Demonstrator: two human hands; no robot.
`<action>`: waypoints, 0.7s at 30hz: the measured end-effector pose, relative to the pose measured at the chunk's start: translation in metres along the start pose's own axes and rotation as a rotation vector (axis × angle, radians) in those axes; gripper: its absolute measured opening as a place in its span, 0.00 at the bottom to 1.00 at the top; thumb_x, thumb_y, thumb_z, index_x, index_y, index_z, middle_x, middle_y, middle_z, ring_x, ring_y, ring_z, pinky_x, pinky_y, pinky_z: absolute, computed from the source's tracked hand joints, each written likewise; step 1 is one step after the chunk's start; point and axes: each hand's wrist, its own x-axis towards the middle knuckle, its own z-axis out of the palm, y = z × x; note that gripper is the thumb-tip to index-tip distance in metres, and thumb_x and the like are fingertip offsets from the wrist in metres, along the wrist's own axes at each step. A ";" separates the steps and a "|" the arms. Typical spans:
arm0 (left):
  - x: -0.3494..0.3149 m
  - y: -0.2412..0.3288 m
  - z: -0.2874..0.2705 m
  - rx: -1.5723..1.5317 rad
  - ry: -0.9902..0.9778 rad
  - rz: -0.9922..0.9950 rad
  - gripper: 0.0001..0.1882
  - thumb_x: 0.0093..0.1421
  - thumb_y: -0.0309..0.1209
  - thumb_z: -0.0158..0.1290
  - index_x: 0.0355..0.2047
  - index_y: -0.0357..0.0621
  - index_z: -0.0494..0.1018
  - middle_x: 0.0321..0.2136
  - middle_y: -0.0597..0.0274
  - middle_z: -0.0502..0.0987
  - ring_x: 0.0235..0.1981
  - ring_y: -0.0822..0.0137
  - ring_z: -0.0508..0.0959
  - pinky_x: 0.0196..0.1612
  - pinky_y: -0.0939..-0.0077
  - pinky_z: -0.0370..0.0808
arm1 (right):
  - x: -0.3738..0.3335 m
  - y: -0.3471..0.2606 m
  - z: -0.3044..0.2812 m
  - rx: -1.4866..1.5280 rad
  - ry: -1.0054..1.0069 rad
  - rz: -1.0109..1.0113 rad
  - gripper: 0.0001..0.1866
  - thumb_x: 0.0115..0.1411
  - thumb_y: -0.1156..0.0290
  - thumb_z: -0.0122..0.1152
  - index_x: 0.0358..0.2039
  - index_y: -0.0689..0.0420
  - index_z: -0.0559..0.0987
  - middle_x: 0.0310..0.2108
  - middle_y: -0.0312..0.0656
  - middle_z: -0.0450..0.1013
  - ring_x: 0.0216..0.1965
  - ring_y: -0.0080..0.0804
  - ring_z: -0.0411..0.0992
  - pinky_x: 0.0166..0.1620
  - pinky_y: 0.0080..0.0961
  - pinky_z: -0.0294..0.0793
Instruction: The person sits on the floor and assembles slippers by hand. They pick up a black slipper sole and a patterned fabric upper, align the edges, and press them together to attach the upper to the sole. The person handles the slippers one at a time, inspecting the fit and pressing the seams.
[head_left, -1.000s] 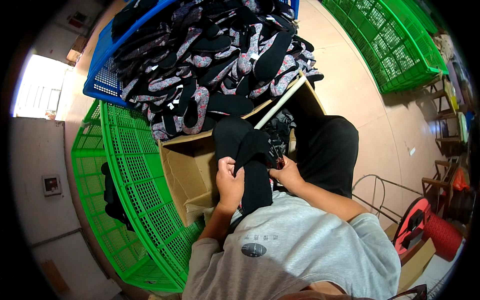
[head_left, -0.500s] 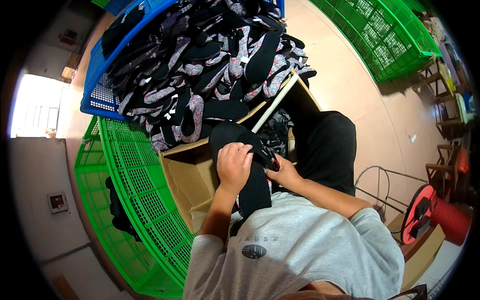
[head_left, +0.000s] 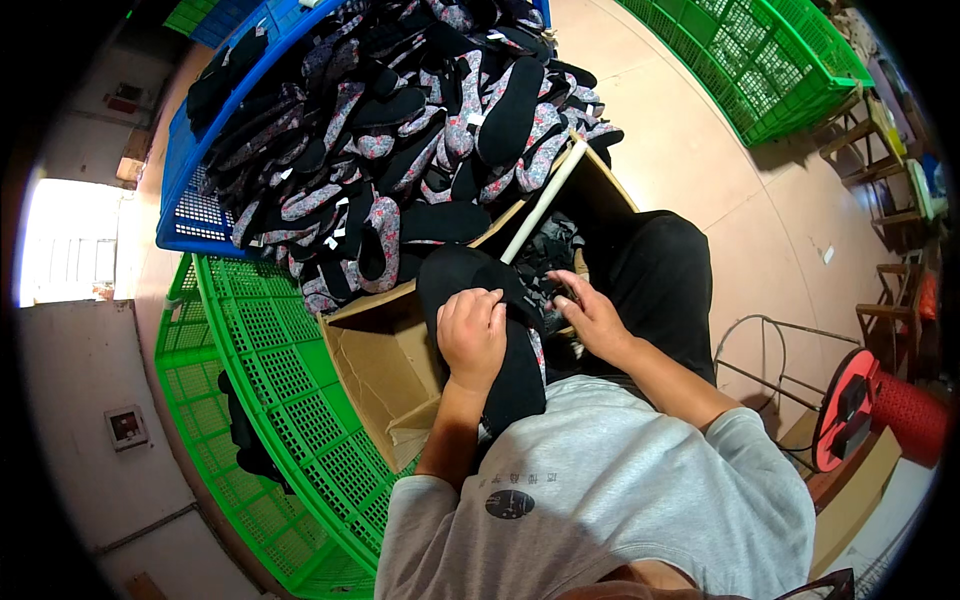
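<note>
A black slipper (head_left: pixel 513 375) with a flowery grey-and-red edge lies along my black-clad left thigh. My left hand (head_left: pixel 471 338) is closed over it, fingers bent across its top. To the right of the slipper and apart from it, my right hand (head_left: pixel 597 322) hovers above a cardboard box of dark scraps (head_left: pixel 550 250). Its thumb and fingers are curled round a small dark object, too small to name. Beyond my knees, a big heap of similar slippers (head_left: pixel 400 140), black with flowery trim, fills a blue crate (head_left: pixel 185 190) and spills toward me.
An open cardboard box (head_left: pixel 385 370) stands by my left leg, with a white tube (head_left: pixel 545 200) across the boxes. Green crates (head_left: pixel 290 400) are at the left, another green crate (head_left: pixel 770 80) at the far right. A red reel (head_left: pixel 850 410) sits at the right.
My right hand has moved away from the slipper's edge, to the right and up over the scraps. My left hand stays on the slipper.
</note>
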 end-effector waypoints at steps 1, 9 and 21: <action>0.000 0.000 0.000 -0.001 -0.001 -0.002 0.12 0.47 0.21 0.63 0.33 0.43 0.78 0.32 0.58 0.77 0.37 0.54 0.77 0.43 0.63 0.72 | -0.001 -0.005 -0.001 -0.047 -0.049 0.041 0.15 0.71 0.67 0.48 0.54 0.59 0.68 0.44 0.46 0.75 0.40 0.33 0.77 0.45 0.28 0.75; -0.001 -0.001 0.003 0.007 0.001 -0.027 0.12 0.47 0.22 0.62 0.34 0.42 0.76 0.33 0.57 0.77 0.38 0.53 0.77 0.43 0.61 0.71 | -0.009 -0.005 0.004 -0.154 -0.113 0.059 0.18 0.67 0.62 0.57 0.52 0.57 0.68 0.41 0.47 0.76 0.40 0.37 0.76 0.43 0.31 0.74; -0.001 0.006 0.007 0.128 -0.112 -0.069 0.10 0.54 0.28 0.52 0.37 0.41 0.72 0.35 0.56 0.73 0.42 0.52 0.73 0.46 0.59 0.67 | -0.010 -0.014 0.018 -0.250 -0.075 0.099 0.18 0.63 0.63 0.64 0.49 0.56 0.74 0.39 0.46 0.78 0.40 0.40 0.77 0.44 0.31 0.74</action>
